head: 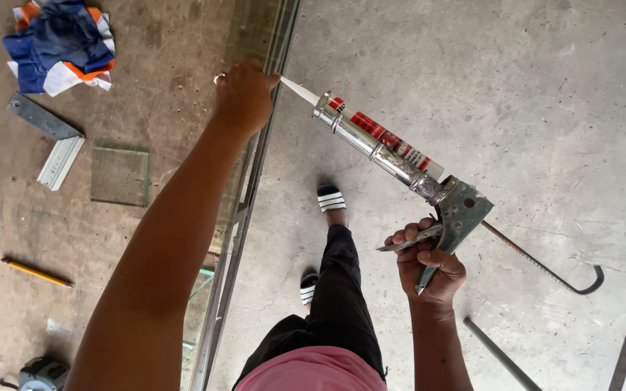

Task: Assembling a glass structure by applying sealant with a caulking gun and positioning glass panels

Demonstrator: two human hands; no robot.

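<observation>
My right hand (429,264) grips the handle and trigger of a metal caulking gun (400,161) loaded with a red-and-white sealant tube. Its white nozzle (300,90) points at the edge of a large upright glass pane in a metal frame (244,195). My left hand (244,94) rests on the frame's top edge, right beside the nozzle tip. The gun's hooked plunger rod (545,264) sticks out behind my right hand.
On the concrete floor lie a small square glass piece (119,175), a metal bracket and white profile piece (52,141), a yellow pencil (36,273), crumpled blue, orange and white cloth (61,43), a power tool (41,374) and metal bars (498,355) at right.
</observation>
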